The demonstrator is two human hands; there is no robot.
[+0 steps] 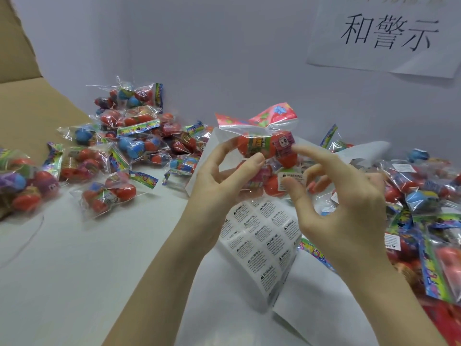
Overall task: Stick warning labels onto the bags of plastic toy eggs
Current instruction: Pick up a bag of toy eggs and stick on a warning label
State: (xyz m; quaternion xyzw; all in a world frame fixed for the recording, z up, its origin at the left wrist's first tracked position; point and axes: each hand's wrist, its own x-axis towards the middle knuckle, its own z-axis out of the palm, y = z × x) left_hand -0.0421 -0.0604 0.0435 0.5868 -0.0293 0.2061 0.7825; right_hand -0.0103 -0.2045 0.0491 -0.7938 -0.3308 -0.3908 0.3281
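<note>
The left hand (224, 171) gripped a clear egg bag (259, 156); the right hand's (344, 203) thumb pressed its white warning label (292, 182). Labelled bags (419, 193) lay right, unlabelled bags (119, 143) left.

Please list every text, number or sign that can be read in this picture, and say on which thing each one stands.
"和警示": paper sign on the wall; the line above it is cut off.
"WARNING" with a triangle sign: label on the held bag, under the right hand's thumb; small print unreadable.
"WARNING": each sticker on the label sheet; small print too small.
"+9": tag on an egg in the held bag.
Header cards of other bags: blurred.
</note>
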